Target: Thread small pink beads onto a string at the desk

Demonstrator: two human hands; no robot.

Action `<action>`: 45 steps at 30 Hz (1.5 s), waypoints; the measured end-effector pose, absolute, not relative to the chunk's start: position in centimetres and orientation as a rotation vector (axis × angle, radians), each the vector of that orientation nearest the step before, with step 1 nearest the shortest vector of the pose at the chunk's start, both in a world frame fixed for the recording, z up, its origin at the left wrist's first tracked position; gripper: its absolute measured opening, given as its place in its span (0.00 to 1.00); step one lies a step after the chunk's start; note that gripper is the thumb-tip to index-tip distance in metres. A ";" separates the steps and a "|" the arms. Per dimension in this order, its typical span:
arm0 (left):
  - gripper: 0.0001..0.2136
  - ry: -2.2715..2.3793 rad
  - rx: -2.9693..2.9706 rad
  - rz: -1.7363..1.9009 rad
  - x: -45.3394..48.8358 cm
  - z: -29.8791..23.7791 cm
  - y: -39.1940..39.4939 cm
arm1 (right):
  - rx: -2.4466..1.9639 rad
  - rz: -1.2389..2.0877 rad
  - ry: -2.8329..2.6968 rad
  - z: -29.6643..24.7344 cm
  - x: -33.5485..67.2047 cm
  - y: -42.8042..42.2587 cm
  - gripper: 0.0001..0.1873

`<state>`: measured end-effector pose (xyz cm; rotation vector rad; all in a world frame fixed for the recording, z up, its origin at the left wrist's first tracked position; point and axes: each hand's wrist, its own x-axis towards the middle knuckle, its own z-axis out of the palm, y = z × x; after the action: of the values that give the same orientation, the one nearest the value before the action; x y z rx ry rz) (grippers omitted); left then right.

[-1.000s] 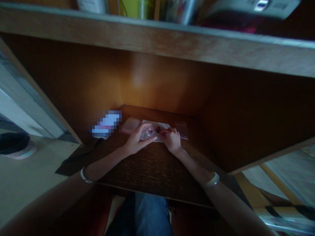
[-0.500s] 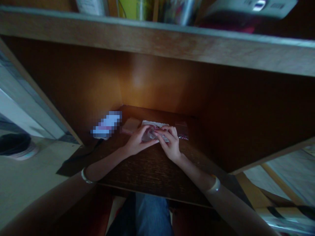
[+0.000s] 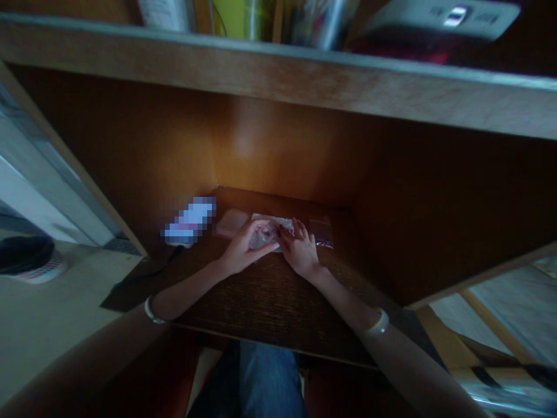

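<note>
On the dark wooden counter [image 3: 261,302], the left hand [image 3: 241,249] has its grip clamped on a small clear plastic packet [image 3: 263,237]. The packet sits over a white sheet [image 3: 285,222] near the counter's back. The right hand [image 3: 300,252] touches the packet's right edge with spread fingers, but I cannot tell whether its grip pinches. A pale pink flat pad [image 3: 232,222] lies just left, and a worn wooden shelf [image 3: 278,75] hangs above.
</note>
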<state>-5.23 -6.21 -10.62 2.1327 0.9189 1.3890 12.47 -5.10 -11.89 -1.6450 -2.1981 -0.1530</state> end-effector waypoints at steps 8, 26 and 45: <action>0.17 0.915 2.103 1.414 -5.3 -10.5 -6.3 | -1.515 -0.126 -2.255 -10.9 12.6 -5.5 0.08; 0.15 0.868 2.009 1.471 -5.7 -10.9 -6.4 | -1.555 0.022 -2.119 -12.0 12.5 -4.8 0.08; 0.19 0.908 2.057 1.405 -5.4 -11.4 -5.7 | -1.242 0.049 -1.735 -11.3 12.5 -5.1 0.09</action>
<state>-5.39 -5.68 -11.38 2.0568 0.9080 1.4053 12.46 -5.07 -11.31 -1.2425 -1.7351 0.0486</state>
